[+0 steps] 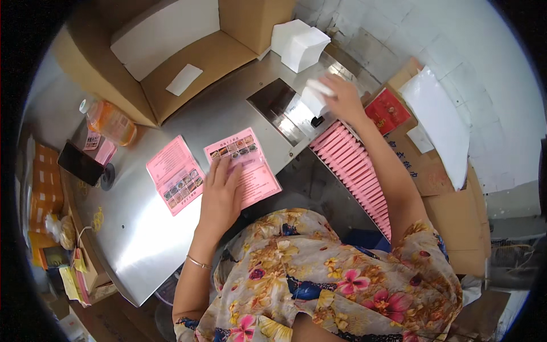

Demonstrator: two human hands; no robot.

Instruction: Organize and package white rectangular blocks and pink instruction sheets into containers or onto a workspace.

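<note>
My left hand (222, 191) lies with its fingers extended on a pink printed packet (250, 176), which shows rows of small food pictures. Left of it, a second pink packet (175, 174) rests on the metal table. At the far right of the table, my right hand (342, 97) is closed on white paper (315, 98), somewhat smeared by motion; whether it is one sheet or several I cannot tell. Below that hand, a long row of pink packets (347, 162) stands packed on edge, running toward my body.
A large open cardboard box (199, 60) stands at the back, a loose white slip (184, 80) inside. White paper stacks (300, 45) sit beside it. On the left are an orange drink bottle (117, 122) and a dark phone (81, 163). Cardboard (450, 194) and a red box (388, 111) lie right.
</note>
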